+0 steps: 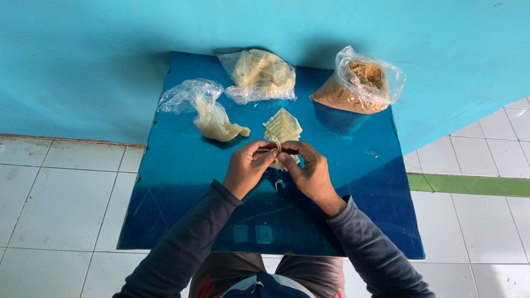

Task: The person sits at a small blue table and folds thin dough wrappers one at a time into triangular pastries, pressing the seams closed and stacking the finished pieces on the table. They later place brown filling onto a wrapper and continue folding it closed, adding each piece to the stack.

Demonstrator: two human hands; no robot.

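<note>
Bright daylight, sharp focus (tabletop (182, 182) glossy, reflective).

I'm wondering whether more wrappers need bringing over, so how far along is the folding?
Done: a small fanned stack of folded pieces lies on the blue board. In hand: the left hand and right hand pinch one pale wrapper between them. Left: a bag of wrappers, another pale pile and a well-filled bag of brown crumbs.

Both hands (279, 165) pinch pale wrapper (278, 148) over blue table (182, 165).
</note>
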